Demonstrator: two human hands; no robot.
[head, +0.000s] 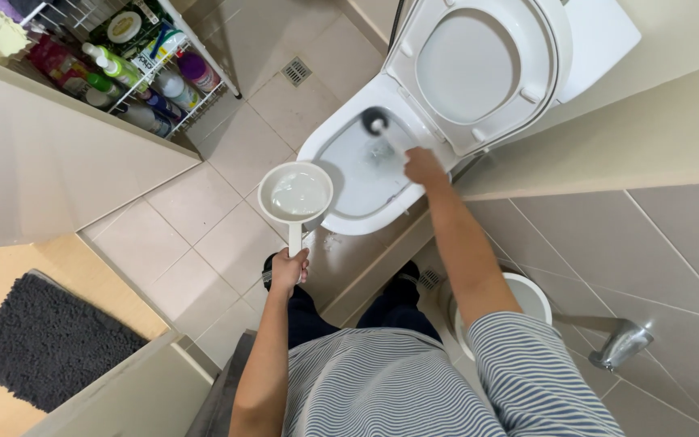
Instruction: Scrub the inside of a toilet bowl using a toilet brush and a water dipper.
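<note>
Left hand (289,269) fingers grip a water-filled dipper (295,194); right hand (423,166) fingers hold a brush (375,122) inside the toilet bowl (341,174).

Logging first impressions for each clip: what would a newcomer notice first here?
The open white toilet at top centre, lid up, with the right hand working a toilet brush inside the bowl. Just left of it, the left hand holds a white water-filled dipper by its handle above the tiled floor.

Head view, steeply downward, near toilet (366,174)
</note>
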